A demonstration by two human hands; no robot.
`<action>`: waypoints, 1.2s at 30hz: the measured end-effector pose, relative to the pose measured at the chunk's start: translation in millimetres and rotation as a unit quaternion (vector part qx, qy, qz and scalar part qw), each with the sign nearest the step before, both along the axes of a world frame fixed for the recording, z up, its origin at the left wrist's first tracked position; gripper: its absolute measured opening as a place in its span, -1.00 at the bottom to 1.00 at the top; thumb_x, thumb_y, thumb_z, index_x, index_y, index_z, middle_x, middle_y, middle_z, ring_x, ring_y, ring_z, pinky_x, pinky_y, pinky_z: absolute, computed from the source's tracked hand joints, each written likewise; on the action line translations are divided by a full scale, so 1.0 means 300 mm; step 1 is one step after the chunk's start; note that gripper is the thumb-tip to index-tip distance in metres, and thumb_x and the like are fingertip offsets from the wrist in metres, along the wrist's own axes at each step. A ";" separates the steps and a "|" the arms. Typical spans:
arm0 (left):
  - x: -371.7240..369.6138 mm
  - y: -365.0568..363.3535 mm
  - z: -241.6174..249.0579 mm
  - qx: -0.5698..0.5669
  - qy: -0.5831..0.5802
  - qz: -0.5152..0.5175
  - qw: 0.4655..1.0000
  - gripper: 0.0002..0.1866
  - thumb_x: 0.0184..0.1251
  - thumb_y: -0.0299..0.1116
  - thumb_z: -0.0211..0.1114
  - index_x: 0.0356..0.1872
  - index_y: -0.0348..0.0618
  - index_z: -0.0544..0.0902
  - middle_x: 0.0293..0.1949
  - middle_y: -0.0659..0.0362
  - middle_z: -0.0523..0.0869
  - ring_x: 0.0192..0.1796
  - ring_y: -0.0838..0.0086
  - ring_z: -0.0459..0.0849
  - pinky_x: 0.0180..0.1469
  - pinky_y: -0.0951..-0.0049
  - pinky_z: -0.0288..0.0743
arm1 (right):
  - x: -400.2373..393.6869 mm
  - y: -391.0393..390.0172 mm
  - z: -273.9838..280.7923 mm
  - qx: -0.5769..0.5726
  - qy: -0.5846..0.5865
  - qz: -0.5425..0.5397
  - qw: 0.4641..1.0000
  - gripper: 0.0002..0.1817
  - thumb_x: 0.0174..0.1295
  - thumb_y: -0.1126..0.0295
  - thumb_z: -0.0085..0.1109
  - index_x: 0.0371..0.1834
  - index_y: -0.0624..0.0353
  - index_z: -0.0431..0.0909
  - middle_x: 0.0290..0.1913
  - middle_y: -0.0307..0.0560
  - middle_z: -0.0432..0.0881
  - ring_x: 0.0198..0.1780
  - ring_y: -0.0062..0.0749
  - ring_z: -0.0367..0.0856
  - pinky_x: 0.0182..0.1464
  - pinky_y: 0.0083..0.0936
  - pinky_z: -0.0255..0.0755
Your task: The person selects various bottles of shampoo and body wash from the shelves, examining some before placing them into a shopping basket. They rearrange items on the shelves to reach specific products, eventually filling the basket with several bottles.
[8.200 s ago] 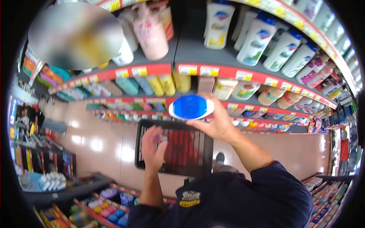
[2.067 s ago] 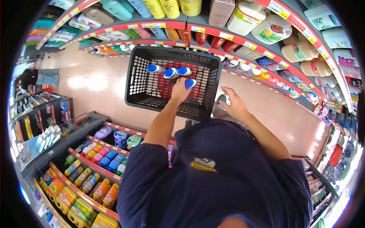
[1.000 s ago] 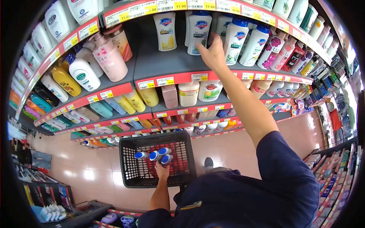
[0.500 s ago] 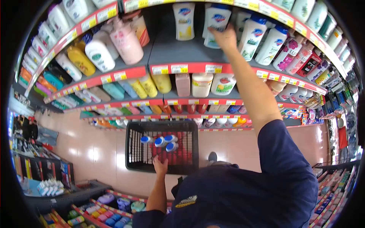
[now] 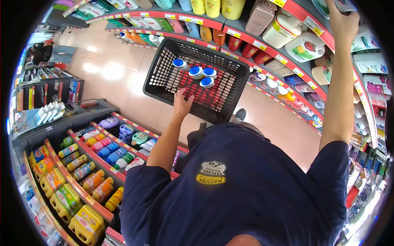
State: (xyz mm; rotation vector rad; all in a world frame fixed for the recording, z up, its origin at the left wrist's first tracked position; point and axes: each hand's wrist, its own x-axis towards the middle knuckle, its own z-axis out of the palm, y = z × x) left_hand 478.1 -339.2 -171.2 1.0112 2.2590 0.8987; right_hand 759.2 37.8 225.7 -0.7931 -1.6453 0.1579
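Up at the top right, my right hand (image 5: 344, 24) is closed around the lower part of a white body wash bottle (image 5: 344, 5) with green print, at the shelf edge. The top of that bottle is cut off by the frame. My left hand (image 5: 183, 103) is open, its fingers apart at the near side of a black shopping basket (image 5: 158, 92). Inside the basket stand several white bottles with blue caps (image 5: 196, 71), their caps facing up.
Curved shelves with red price rails (image 5: 262, 46) line the far side, holding bottles and tubs such as a white tub (image 5: 281, 30). Behind me on the left, a lower shelf carries yellow jugs (image 5: 87, 223) and small bottles. My shoe (image 5: 240, 114) rests on the tiled floor (image 5: 131, 69).
The view has tilted down and turned, so the basket appears higher and the right hand is now at the top right edge. The left hand remains by the basket.
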 end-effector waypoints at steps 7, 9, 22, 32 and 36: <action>0.042 0.077 0.238 0.180 -0.187 -0.003 0.966 -0.29 0.30 -0.50 0.43 0.41 -0.30 0.27 0.27 -0.04 0.46 0.18 0.26 0.58 0.17 0.33 0.57 | 0.048 -0.382 -0.106 -0.101 -0.103 0.018 0.989 -0.59 0.06 0.25 0.50 -0.06 0.21 0.66 -0.22 -0.17 0.75 -0.12 -0.42 0.71 -0.07 -0.43 0.56; 0.099 0.120 0.438 0.165 -0.248 -0.019 0.955 -0.26 0.26 -0.55 0.42 0.43 -0.29 0.25 0.28 -0.03 0.46 0.19 0.29 0.58 0.16 0.37 0.55 | 0.005 -0.508 -0.182 -0.199 -0.167 0.134 0.956 -0.23 -0.06 0.13 0.60 0.22 0.21 0.48 -0.02 0.09 0.68 0.01 -0.03 0.69 0.11 -0.21 0.55; 0.169 0.148 0.532 0.020 -0.082 -0.288 0.954 -0.46 0.04 -0.25 0.58 0.04 -0.23 0.61 -0.13 -0.06 0.76 -0.07 0.11 0.77 -0.03 0.22 0.61 | -0.117 -0.826 -0.913 -0.488 -0.307 0.344 0.741 -0.29 0.07 0.14 0.49 0.28 0.06 0.41 0.01 0.18 0.67 0.08 0.15 0.65 0.14 -0.09 0.49; 0.174 0.209 -0.016 -0.044 0.018 -0.302 0.952 -0.57 0.11 -0.19 0.47 -0.05 -0.16 0.59 -0.03 -0.08 0.68 0.05 -0.04 0.65 0.10 0.05 0.53 | 0.127 -0.824 -0.945 -0.488 -0.298 0.229 0.788 -0.32 0.27 0.16 0.28 0.41 0.17 0.32 0.38 0.23 0.41 0.41 0.14 0.37 0.42 -0.10 0.29; 0.173 0.229 -0.149 -0.020 0.121 -0.295 0.948 -0.57 0.08 -0.25 0.49 -0.04 -0.14 0.59 0.03 -0.09 0.58 0.08 -0.11 0.59 0.10 -0.01 0.54 | 0.303 -0.748 -0.804 -0.454 -0.258 0.098 0.847 -0.38 0.24 0.24 0.34 0.34 0.17 0.38 0.22 0.18 0.57 0.21 0.06 0.58 0.20 -0.15 0.50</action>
